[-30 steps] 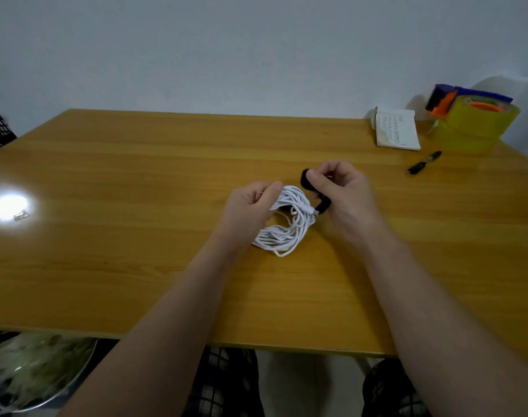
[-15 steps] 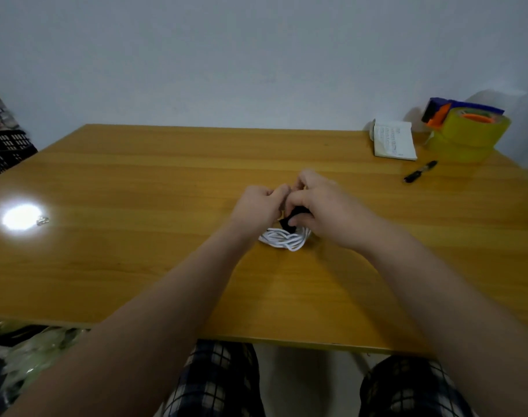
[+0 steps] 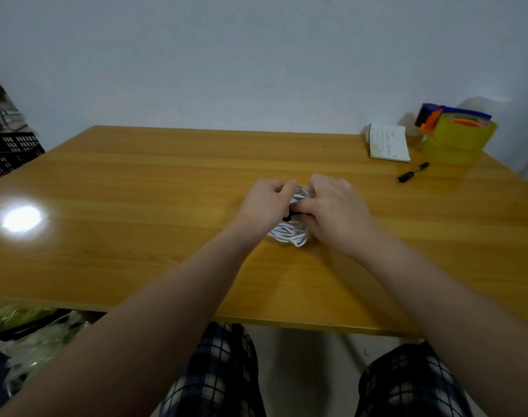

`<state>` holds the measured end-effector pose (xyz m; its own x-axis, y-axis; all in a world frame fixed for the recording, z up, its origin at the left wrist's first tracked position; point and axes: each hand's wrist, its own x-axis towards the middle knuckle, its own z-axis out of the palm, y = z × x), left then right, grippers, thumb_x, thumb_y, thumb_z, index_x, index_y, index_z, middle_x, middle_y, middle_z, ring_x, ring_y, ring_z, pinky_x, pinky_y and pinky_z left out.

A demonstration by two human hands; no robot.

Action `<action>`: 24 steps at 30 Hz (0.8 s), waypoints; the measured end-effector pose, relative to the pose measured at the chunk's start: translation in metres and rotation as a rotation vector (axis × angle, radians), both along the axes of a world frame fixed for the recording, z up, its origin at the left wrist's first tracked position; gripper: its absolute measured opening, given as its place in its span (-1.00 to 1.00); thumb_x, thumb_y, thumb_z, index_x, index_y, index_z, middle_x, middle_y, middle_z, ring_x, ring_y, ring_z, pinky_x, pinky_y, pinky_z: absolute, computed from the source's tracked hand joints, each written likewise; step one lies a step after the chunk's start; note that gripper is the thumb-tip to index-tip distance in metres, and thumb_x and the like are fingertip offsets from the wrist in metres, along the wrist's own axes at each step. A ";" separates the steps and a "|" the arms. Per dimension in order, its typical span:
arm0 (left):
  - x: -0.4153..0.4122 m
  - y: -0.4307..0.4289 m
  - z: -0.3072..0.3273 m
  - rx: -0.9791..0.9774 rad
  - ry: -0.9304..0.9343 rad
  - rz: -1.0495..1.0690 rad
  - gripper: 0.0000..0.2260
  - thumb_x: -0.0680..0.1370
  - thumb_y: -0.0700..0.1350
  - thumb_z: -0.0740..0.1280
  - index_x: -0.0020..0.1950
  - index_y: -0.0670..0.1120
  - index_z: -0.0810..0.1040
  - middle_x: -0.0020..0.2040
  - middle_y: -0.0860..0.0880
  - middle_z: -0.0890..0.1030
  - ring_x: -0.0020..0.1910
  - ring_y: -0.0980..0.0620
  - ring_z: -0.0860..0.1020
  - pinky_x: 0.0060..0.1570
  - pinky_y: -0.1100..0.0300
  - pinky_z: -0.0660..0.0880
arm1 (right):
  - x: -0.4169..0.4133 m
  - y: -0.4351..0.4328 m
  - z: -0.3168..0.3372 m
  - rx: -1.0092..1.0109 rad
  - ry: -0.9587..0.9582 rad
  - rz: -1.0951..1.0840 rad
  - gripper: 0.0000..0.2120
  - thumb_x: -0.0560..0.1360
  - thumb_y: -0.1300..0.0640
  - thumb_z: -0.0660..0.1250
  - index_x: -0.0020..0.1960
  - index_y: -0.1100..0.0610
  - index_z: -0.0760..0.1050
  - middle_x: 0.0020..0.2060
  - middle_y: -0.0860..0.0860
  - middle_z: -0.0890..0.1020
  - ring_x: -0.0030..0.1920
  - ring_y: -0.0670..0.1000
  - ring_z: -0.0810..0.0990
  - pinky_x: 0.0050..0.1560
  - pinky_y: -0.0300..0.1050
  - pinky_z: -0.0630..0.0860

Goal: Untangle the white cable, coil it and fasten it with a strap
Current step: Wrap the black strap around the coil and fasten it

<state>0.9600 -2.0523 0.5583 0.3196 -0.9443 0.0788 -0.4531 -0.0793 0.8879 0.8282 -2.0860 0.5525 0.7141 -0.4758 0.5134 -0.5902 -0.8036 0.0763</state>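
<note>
The white cable (image 3: 288, 236) lies coiled in a small bundle at the middle of the wooden table (image 3: 136, 191). A black strap (image 3: 287, 218) crosses the bundle; only a short piece shows between my hands. My left hand (image 3: 265, 204) grips the coil's left side with curled fingers. My right hand (image 3: 336, 210) covers the coil's right side, its fingers curled onto the strap and cable. Both hands hide most of the bundle; only its near loops show below them.
A white booklet (image 3: 387, 143), a yellow tape roll in a blue and orange dispenser (image 3: 455, 136) and a black marker (image 3: 412, 172) sit at the table's far right. A black crate (image 3: 8, 153) stands off the table's left. A bright lamp reflection (image 3: 20, 219) lies on the left.
My right hand brought the black strap from the coil's far right side down over its middle. Both hands closed in over the bundle. The view tilted up slightly.
</note>
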 end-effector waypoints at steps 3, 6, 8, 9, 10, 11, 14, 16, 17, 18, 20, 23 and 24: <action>0.002 0.003 -0.001 0.024 0.048 0.004 -0.67 0.60 -0.04 0.21 -0.22 -0.24 0.54 -0.49 -0.01 0.48 -0.52 0.09 0.38 -0.43 0.22 0.32 | 0.003 0.002 0.000 0.036 -0.008 -0.005 -0.87 0.37 0.03 0.33 -0.18 0.01 0.64 -0.30 0.05 0.40 -0.29 0.12 0.46 -0.31 -0.09 0.20; 0.005 0.007 -0.001 0.022 0.068 -0.002 -0.69 0.60 -0.02 0.21 -0.21 -0.19 0.53 -0.47 -0.01 0.49 -0.51 0.08 0.37 -0.47 0.23 0.29 | 0.007 0.002 -0.001 0.134 -0.140 -0.079 -0.81 0.42 0.13 0.39 -0.01 0.15 0.48 -0.09 0.11 0.47 -0.26 0.12 0.45 -0.36 -0.11 0.23; 0.006 0.011 0.000 -0.007 0.074 -0.039 -0.70 0.60 -0.02 0.20 -0.24 -0.16 0.51 -0.47 -0.02 0.46 -0.52 0.07 0.35 -0.48 0.23 0.27 | 0.010 0.002 -0.002 0.217 -0.184 -0.141 -0.61 0.44 0.10 0.37 0.21 0.11 0.36 0.11 0.07 0.45 -0.17 0.09 0.48 -0.38 -0.09 0.32; 0.007 0.013 0.001 -0.014 0.083 -0.070 -0.71 0.61 -0.02 0.20 -0.23 -0.14 0.52 -0.47 -0.02 0.45 -0.52 0.08 0.34 -0.48 0.24 0.27 | 0.011 0.003 -0.001 0.250 -0.172 -0.172 -0.51 0.45 0.07 0.35 0.33 0.07 0.28 0.18 0.05 0.45 -0.07 0.10 0.53 -0.31 -0.07 0.42; 0.008 0.015 0.002 -0.015 0.084 -0.103 -0.72 0.61 -0.02 0.20 -0.20 -0.12 0.55 -0.47 -0.01 0.43 -0.53 0.09 0.34 -0.48 0.24 0.28 | 0.012 0.002 -0.001 0.274 -0.137 -0.207 -0.43 0.46 0.05 0.32 0.41 0.02 0.19 0.21 0.03 0.48 0.03 0.12 0.55 -0.22 -0.04 0.47; 0.008 0.016 0.003 -0.009 0.072 -0.130 -0.74 0.61 -0.02 0.20 -0.15 -0.12 0.57 -0.47 -0.01 0.42 -0.53 0.10 0.33 -0.48 0.24 0.28 | 0.013 0.002 -0.001 0.278 -0.093 -0.238 -0.40 0.47 0.03 0.29 0.45 0.00 0.14 0.21 0.03 0.51 0.09 0.13 0.55 -0.15 -0.04 0.46; 0.010 0.018 0.003 0.002 0.056 -0.163 -0.77 0.61 0.00 0.20 -0.01 -0.10 0.57 -0.44 -0.02 0.45 -0.53 0.12 0.35 -0.49 0.28 0.30 | 0.016 0.004 -0.006 0.261 -0.076 -0.276 -0.43 0.50 0.01 0.25 0.46 -0.01 0.15 0.21 0.01 0.55 0.13 0.11 0.55 -0.13 -0.06 0.42; 0.012 0.019 -0.001 0.016 0.078 -0.158 -0.77 0.60 0.04 0.20 0.12 -0.06 0.51 -0.36 -0.01 0.52 -0.49 0.11 0.38 -0.48 0.29 0.32 | 0.016 0.005 -0.008 0.266 -0.133 -0.268 -0.43 0.49 -0.01 0.27 0.44 -0.01 0.16 0.13 0.01 0.60 0.06 0.11 0.58 -0.14 -0.04 0.46; 0.012 0.019 -0.003 0.027 0.093 -0.149 -0.73 0.60 0.06 0.20 0.20 -0.06 0.48 -0.30 0.01 0.55 -0.48 0.10 0.39 -0.47 0.29 0.33 | 0.016 0.006 -0.008 0.273 -0.164 -0.256 -0.43 0.48 -0.03 0.29 0.42 -0.01 0.16 0.07 0.00 0.62 0.01 0.11 0.60 -0.17 -0.03 0.47; 0.013 0.020 -0.005 0.033 0.108 -0.141 -0.68 0.60 0.07 0.20 0.27 -0.07 0.45 -0.23 0.03 0.55 -0.46 0.10 0.40 -0.47 0.29 0.34 | 0.016 0.007 -0.008 0.280 -0.189 -0.248 -0.44 0.47 -0.03 0.31 0.40 -0.01 0.17 0.03 0.00 0.64 -0.04 0.12 0.61 -0.21 -0.04 0.47; 0.014 0.020 -0.009 0.022 0.143 -0.133 -0.61 0.60 0.07 0.20 0.33 -0.12 0.42 -0.19 0.05 0.52 -0.47 0.10 0.40 -0.47 0.28 0.34 | 0.016 0.008 -0.008 0.283 -0.215 -0.245 -0.48 0.46 0.01 0.31 0.35 -0.02 0.17 -0.03 -0.01 0.65 -0.12 0.12 0.62 -0.29 -0.08 0.45; 0.013 0.022 -0.012 -0.045 0.198 -0.119 -0.68 0.60 0.03 0.23 0.24 -0.14 0.53 -0.37 0.08 0.50 -0.50 0.11 0.39 -0.50 0.30 0.32 | 0.015 0.007 -0.007 0.283 -0.251 -0.215 -0.52 0.45 0.08 0.30 0.31 -0.02 0.20 -0.07 0.01 0.65 -0.17 0.12 0.61 -0.32 -0.04 0.50; 0.013 0.023 -0.013 -0.068 0.215 -0.116 -0.71 0.60 0.02 0.24 0.18 -0.13 0.57 -0.42 0.11 0.50 -0.50 0.11 0.38 -0.50 0.30 0.32 | 0.014 0.007 -0.006 0.295 -0.258 -0.197 -0.52 0.45 0.09 0.31 0.31 -0.03 0.22 -0.06 0.01 0.65 -0.14 0.12 0.60 -0.28 0.00 0.52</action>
<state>0.9732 -2.0297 0.5454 0.2252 -0.9705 0.0855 -0.2557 0.0258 0.9664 0.8425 -2.0788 0.5463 0.4609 -0.7433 0.4849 -0.7043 -0.6388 -0.3097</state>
